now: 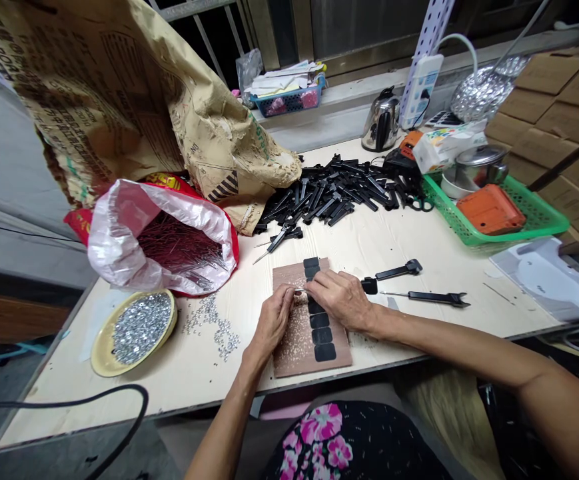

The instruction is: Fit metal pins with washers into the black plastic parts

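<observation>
Over a brown board (289,363) my left hand (275,317) and my right hand (342,297) meet, fingertips pinched. Between them shows a short stretch of thin metal rod (300,290); the rest is hidden in my fingers. A column of black rounded-square pads (322,335) runs down the board, partly covered by my right hand. Pale specks are scattered on the board's left side. Just right of my right hand, a black block-like end (370,286) shows. Beyond it lie a black plastic handle (399,269) and another black handle with a forked end (439,299).
Black plastic parts (329,190) are heaped at the back. Left stand a bag of thin dark rods (182,250) and a yellow bowl (100,353) of small shiny pieces, some spilled beside it. A green basket (539,223), metal kettle (382,120) and large paper sack (209,120) stand farther back.
</observation>
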`<state>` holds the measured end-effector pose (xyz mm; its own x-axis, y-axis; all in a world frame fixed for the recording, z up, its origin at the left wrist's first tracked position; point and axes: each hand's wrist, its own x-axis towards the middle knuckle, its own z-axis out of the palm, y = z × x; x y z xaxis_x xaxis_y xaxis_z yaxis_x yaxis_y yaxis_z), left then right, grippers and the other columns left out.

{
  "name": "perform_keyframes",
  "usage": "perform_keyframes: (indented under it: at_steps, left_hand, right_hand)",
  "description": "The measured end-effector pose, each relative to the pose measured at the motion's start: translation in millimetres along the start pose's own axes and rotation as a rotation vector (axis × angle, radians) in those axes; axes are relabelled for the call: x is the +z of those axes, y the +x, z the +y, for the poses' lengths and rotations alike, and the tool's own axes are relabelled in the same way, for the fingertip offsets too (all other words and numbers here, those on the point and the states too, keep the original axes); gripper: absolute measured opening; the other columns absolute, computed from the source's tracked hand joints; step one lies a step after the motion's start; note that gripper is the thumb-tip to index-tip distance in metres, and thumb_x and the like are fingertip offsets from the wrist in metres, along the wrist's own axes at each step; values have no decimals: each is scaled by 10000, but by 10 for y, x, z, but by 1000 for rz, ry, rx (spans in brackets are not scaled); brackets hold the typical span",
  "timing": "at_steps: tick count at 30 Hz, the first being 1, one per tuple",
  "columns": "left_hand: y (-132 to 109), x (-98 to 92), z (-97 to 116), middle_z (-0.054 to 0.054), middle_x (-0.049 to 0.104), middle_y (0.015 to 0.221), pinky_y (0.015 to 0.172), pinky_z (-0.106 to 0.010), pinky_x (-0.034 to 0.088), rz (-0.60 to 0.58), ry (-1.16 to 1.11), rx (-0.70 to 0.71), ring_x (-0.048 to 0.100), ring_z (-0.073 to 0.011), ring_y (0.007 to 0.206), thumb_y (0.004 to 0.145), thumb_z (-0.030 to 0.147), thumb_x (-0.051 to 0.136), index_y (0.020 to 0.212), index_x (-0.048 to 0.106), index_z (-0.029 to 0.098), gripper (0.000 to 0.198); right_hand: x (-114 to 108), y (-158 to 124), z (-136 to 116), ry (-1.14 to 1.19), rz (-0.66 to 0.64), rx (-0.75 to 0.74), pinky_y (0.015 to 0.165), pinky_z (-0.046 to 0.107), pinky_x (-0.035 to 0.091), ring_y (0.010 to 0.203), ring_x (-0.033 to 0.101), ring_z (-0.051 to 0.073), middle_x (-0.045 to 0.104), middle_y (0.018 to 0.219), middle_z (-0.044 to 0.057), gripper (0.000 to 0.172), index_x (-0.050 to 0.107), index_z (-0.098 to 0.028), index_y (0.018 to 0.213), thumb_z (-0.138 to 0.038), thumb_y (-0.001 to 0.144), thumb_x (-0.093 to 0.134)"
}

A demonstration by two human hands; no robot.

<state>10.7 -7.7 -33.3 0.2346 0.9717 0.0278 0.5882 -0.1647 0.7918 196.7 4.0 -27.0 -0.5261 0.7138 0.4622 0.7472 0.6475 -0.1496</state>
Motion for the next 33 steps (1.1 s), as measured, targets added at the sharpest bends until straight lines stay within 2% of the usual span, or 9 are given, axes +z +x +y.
perform_keyframes:
  at_steps: [6, 11, 14, 17, 20, 23, 25, 29, 33]
  left_hand:
    - [-14, 25, 71, 25, 465, 666, 618, -256, 359, 114, 142, 36, 451, -132, 608, 954, 340, 285, 754, 449, 213, 288]
    - [21, -17, 49, 32, 443, 645, 612, -256, 353, -33, 43, 15, 434, -129, 597, 958, 374, 262, 730, 433, 211, 329]
    - [23, -18, 26, 35, 431, 640, 604, -252, 352, -47, 33, 8, 420, -125, 591, 956, 388, 262, 724, 426, 211, 335]
    - [8, -8, 9, 35, 428, 649, 599, -252, 347, -19, 108, 46, 425, -124, 590, 957, 354, 271, 733, 424, 213, 306]
    - [-6, -4, -10, 30, 435, 670, 608, -255, 349, -9, 205, 114, 439, -126, 605, 958, 325, 275, 741, 427, 215, 287]
    - [-2, -4, -33, 26, 441, 681, 614, -257, 353, -14, 258, 156, 449, -130, 618, 958, 320, 278, 742, 427, 216, 282]
    - [11, -3, -43, 30, 431, 664, 600, -255, 350, -29, 238, 133, 443, -128, 600, 959, 329, 277, 731, 417, 216, 290]
    - [34, -1, -45, 38, 422, 647, 591, -246, 351, -34, 131, 68, 434, -122, 587, 959, 346, 273, 735, 418, 214, 298]
    - [35, -22, -48, 38, 428, 653, 600, -241, 349, -30, 101, 69, 431, -120, 597, 951, 345, 288, 743, 436, 210, 289]
  right_hand:
    - [-7, 3, 27, 334, -36, 94, 596, 229, 354, 737, 539, 108, 614, 888, 13, 178, 587, -176, 981, -293, 949, 457]
    - [6, 0, 86, 81, 66, -98, 622, 280, 309, 739, 500, 141, 603, 779, 21, 234, 618, -180, 869, -188, 960, 402]
    - [20, -17, 89, 7, 72, -154, 617, 291, 284, 716, 475, 144, 580, 728, 28, 273, 618, -176, 840, -150, 959, 373]
    - [32, -31, 85, 177, -18, -23, 623, 273, 306, 737, 489, 142, 586, 786, 40, 257, 603, -164, 873, -240, 969, 378]
    - [53, -16, 98, 604, -224, 212, 597, 236, 333, 703, 505, 120, 595, 811, 26, 272, 578, -157, 879, -331, 961, 386]
    - [84, 15, 112, 1003, -441, 406, 537, 216, 329, 595, 470, 96, 568, 704, 1, 328, 561, -141, 794, -383, 942, 396]
    - [91, 21, 107, 1084, -443, 445, 534, 213, 335, 593, 462, 96, 558, 701, -2, 310, 564, -139, 807, -399, 920, 438]
    - [55, -11, 68, 847, -235, 319, 643, 232, 383, 764, 525, 132, 586, 870, 26, 192, 570, -175, 928, -352, 904, 497]
    - [16, -17, 48, 578, -204, 216, 670, 256, 377, 809, 543, 155, 594, 925, 54, 226, 582, -183, 951, -327, 951, 407]
